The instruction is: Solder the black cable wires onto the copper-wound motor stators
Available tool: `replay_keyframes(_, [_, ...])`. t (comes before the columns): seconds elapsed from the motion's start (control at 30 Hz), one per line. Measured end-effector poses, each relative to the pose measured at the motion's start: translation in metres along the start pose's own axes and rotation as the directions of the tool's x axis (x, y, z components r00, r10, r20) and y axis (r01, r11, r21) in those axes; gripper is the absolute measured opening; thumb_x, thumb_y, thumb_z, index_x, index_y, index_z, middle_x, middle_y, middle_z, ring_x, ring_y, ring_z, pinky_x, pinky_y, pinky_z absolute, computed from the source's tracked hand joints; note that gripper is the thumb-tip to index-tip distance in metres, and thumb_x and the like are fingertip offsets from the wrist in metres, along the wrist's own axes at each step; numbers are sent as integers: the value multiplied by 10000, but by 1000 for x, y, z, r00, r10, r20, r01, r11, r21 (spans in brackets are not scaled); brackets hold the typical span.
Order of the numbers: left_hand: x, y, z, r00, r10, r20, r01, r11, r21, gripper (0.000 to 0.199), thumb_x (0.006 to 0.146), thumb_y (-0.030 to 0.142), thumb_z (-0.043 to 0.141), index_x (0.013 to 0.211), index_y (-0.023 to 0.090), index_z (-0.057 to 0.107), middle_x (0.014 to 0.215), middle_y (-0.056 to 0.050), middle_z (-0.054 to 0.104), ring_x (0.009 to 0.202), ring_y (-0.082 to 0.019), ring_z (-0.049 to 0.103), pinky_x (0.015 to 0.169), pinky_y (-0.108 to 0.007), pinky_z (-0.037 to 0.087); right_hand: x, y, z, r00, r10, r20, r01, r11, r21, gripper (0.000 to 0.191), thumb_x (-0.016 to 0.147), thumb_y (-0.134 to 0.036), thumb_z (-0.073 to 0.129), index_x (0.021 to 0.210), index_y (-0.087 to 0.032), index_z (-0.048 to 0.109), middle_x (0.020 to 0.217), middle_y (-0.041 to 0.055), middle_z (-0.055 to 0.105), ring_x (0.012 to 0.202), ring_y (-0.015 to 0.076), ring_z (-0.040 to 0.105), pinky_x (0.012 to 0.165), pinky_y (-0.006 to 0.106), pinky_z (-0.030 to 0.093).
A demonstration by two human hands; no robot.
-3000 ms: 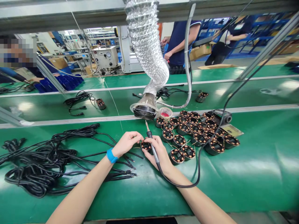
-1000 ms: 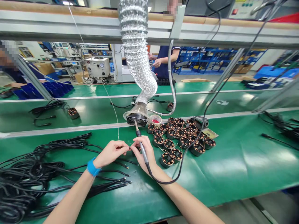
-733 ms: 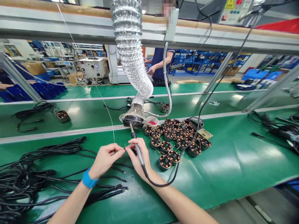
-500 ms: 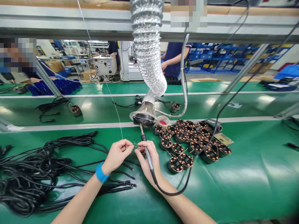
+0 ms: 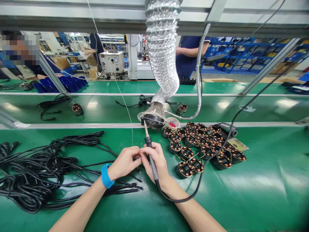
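Observation:
In the head view my left hand (image 5: 125, 163), with a blue wristband (image 5: 107, 176), is closed in a pinch, its fingertips against those of my right hand. What it pinches is hidden. My right hand (image 5: 160, 167) has a soldering iron (image 5: 153, 167) lodged in it, tip up and away from me, while its thumb and forefinger also meet at the pinch. The iron's tip stands in front of the black grille of a fume hood (image 5: 153, 120). A thin pale wire (image 5: 125, 103) hangs down behind my left hand. Copper-wound motor stators (image 5: 184, 169) stand to the right.
Black cables (image 5: 31, 174) lie heaped at left, stripped ends near my wrists. The iron's black cord (image 5: 200, 180) loops across the right side. A foil duct (image 5: 164, 58) comes down in the middle, beside a small tub (image 5: 173, 123) with red contents. Co-workers stand beyond the bench.
My fingertips, slightly apart before with tiny wire ends between them, now touch. The camera view has shifted, moving the scene slightly right and up. The soldering iron stays in my right hand.

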State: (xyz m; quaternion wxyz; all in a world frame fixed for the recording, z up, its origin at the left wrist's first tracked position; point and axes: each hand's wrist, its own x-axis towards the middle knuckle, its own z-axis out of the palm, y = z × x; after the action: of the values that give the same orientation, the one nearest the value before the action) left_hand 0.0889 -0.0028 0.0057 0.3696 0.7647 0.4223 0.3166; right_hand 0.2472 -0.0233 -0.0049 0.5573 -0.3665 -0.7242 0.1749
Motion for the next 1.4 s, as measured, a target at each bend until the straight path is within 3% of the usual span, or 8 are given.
replay_keyframes(0.23, [2,6,-16,995,-71,75,78,992,-101,221,872,353,591,785,163,664,798,-25,636,779,-159,540,730,-252,415,4,10,-5,954,298,-18,-292,945,147,244,825,-144,594,1042,-251,564,939,16,544,768,137,600,713,277,534])
replay_keyframes(0.37, [4,5,-15,975,-177,137,211,933,-292,255,867,396,598,820,149,641,678,12,569,597,-107,461,585,-222,375,1,16,-3,919,395,-4,-380,886,265,215,813,-192,640,1012,-235,569,932,17,579,747,130,615,743,284,537])
replay_keyframes(0.53, [5,1,-4,984,-179,24,170,879,-446,247,826,361,659,746,130,631,700,7,559,667,-105,467,645,-218,377,-1,16,1,896,444,-8,-411,837,362,191,800,-216,660,961,-229,560,886,0,583,718,122,613,714,270,533])
replay_keyframes(0.63, [6,-3,3,971,-239,-32,194,853,-484,233,813,345,668,722,135,627,648,26,519,604,-88,414,593,-212,345,0,16,-1,901,431,-51,-393,860,325,158,813,-203,640,950,-230,567,885,-2,574,719,122,607,700,263,524])
replay_keyframes(0.8, [9,-10,13,925,-351,-147,237,834,-499,215,798,350,672,739,146,639,617,35,525,533,-75,372,522,-212,298,4,12,-15,930,309,-201,-287,949,129,112,841,-175,604,930,-237,630,893,13,583,786,150,607,725,280,512])
replay_keyframes(0.93, [11,-13,18,905,-380,-191,244,832,-498,210,797,346,672,749,143,650,619,28,543,522,-72,371,506,-210,284,1,12,-28,934,300,-192,-297,954,43,229,907,-229,548,1101,-253,666,893,25,663,729,158,633,691,300,527])
replay_keyframes(1.13, [11,-15,20,895,-393,-209,250,833,-495,208,793,334,676,729,139,648,654,15,576,540,-71,394,519,-210,291,-11,23,-35,960,199,-198,-187,979,75,146,896,-213,534,845,-214,671,791,18,685,737,188,660,707,333,513])
replay_keyframes(1.4, [12,-16,20,898,-388,-208,250,839,-484,208,796,337,676,730,141,653,661,12,587,563,-82,421,549,-215,317,-12,21,-36,980,153,-127,-140,985,100,145,883,-194,527,824,-216,657,715,-3,655,667,169,635,660,313,462])
